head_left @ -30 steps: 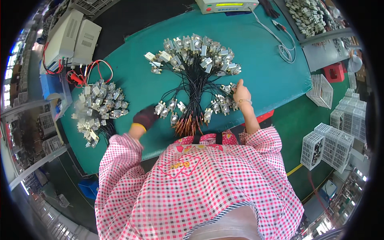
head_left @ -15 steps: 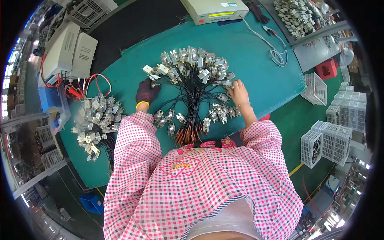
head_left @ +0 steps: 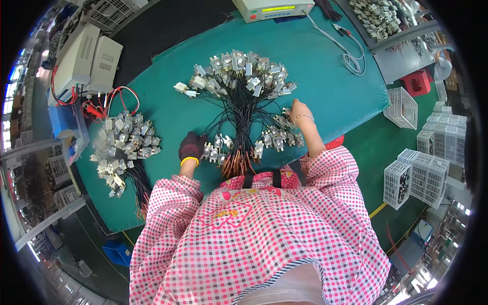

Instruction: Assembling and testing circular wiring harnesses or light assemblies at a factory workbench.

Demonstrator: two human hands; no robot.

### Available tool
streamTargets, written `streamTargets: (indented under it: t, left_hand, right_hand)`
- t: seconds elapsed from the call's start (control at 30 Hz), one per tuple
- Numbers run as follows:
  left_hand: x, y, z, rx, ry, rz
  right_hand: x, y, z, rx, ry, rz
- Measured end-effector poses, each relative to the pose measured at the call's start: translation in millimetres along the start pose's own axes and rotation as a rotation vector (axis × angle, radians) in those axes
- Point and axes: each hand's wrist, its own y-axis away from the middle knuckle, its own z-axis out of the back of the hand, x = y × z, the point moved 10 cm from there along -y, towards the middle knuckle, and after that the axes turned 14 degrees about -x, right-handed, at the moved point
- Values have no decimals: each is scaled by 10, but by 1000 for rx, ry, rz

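A large bundle of black cables [head_left: 243, 109] lies before me, its reddish-brown ends towards me. Silvery metal-and-clear connector pieces [head_left: 239, 66] fan out at its far end. Smaller groups of these pieces are folded back along both sides, a left group [head_left: 219, 145] and a right group [head_left: 277, 137]. My left hand [head_left: 192, 146], in a dark glove with a yellow band at the wrist, is beside the left group; its fingers blend into the dark glove. My bare right hand [head_left: 301, 112] is closed, fingers curled in, at the far end of the right group. What it pinches is hidden.
A second cable bundle [head_left: 127, 142] lies at the left on the green mat [head_left: 325, 71]. Beyond it stand beige instrument boxes [head_left: 104, 66] with red leads [head_left: 96, 109]. A tester [head_left: 274, 9] with a grey cable [head_left: 351, 58] is at the back. White baskets [head_left: 401, 109] stand at the right.
My left hand has come nearer to me, from the fan's left edge to the left group. My right hand has shifted slightly and is now by the right group. The view has tilted slightly.
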Motion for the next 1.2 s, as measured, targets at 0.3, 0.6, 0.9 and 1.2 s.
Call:
streamTargets:
  t: [0.3,0.6,0.9,1.2]
  left_hand:
    - [147,74,39,-134,97,71]
    - [101,88,48,-56,178,97]
    - [52,1,26,74,66,25]
    - [75,-222,-195,275,-95,-88]
  right_hand:
    - [106,-58,-50,-10,29,112]
    - [-18,-600,101,-65,-539,-378]
    - [157,-549,63,-11,-379,24]
    - [401,-79,-26,523,-390,205]
